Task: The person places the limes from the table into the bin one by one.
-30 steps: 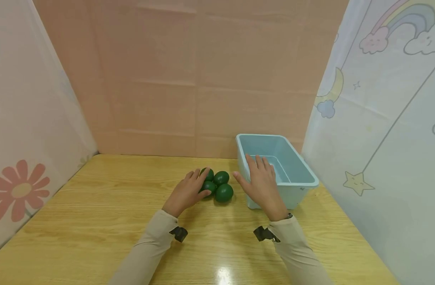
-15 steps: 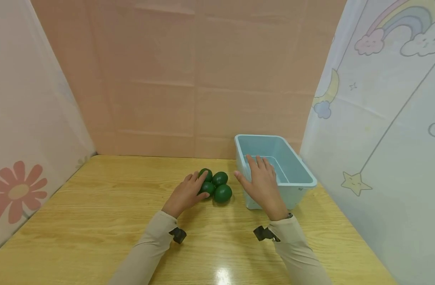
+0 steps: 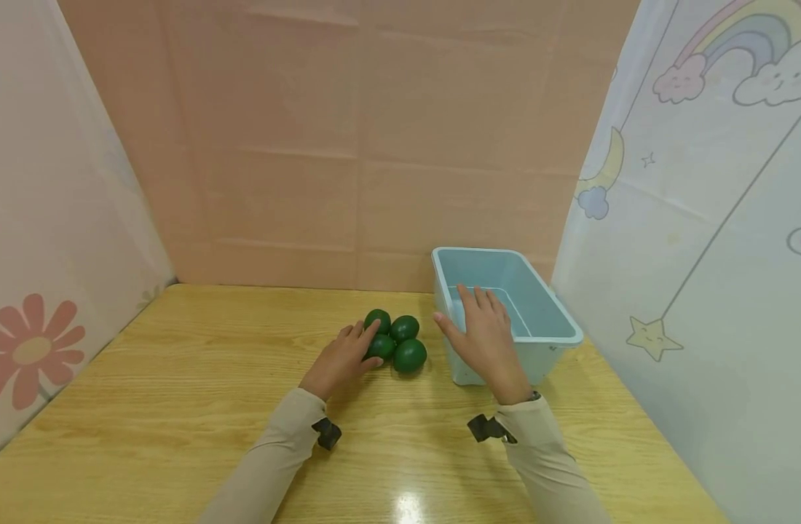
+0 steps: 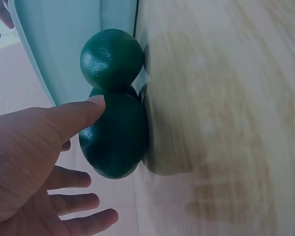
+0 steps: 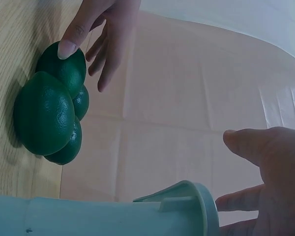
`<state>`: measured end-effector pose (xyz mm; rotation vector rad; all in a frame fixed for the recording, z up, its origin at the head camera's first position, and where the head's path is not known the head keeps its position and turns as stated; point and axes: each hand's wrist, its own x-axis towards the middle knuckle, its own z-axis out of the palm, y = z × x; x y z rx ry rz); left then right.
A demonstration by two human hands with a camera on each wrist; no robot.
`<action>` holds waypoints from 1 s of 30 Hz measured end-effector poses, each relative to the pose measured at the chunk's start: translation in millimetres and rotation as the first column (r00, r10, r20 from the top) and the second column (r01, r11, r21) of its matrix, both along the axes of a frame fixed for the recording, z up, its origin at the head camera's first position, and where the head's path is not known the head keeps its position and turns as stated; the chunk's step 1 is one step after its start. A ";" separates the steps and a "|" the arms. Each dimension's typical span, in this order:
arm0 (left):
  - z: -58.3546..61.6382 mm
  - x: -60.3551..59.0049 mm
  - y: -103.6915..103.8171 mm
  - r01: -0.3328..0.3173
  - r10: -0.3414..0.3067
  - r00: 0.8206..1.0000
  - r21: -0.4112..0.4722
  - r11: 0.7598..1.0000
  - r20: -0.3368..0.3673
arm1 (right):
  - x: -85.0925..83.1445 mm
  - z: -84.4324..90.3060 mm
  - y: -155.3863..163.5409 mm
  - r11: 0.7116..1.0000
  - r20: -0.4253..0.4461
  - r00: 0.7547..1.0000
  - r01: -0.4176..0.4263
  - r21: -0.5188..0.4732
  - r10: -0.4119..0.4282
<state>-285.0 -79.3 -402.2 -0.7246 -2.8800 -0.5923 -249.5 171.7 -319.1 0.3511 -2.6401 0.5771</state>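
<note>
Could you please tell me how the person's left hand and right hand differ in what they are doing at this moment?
The left hand lies low on the table, thumb touching a green fruit; the right hand hovers over the near rim of the blue bin, touching no fruit. The left hand sits left of the fruit cluster, the right hand to its right. Both are open, in beige sleeves.

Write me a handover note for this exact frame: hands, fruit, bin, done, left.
Left hand: open, thumb tip touching the near-left green fruit, gripping nothing.
Right hand: open, fingers straight, over the near-left rim of the light blue bin; whether it rests on the rim is unclear.
Four green fruits sit clustered on the wooden table, just left of the bin: far-left, far-right, near-right.
Done: nothing moved; the bin shows no fruit inside.
Left: if the fruits go in the bin, all four remain.
</note>
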 end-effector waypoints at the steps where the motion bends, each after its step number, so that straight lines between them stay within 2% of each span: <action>1: -0.8 -0.7 0.2 0.000 0.000 1.000 -0.003 1.000 0.003 | 0.0 0.1 0.4 1.000 0.000 1.000 0.000 0.000 0.000; 11: -7.5 -3.7 -0.3 0.002 -0.003 1.000 0.009 1.000 0.024 | 1.7 2.1 5.2 1.000 -0.003 1.000 0.016 0.006 -0.016; 30: -7.3 -2.9 -0.1 0.004 -0.005 0.999 0.007 1.000 0.037 | 1.7 3.9 12.2 0.999 -0.016 0.999 0.040 0.023 -0.039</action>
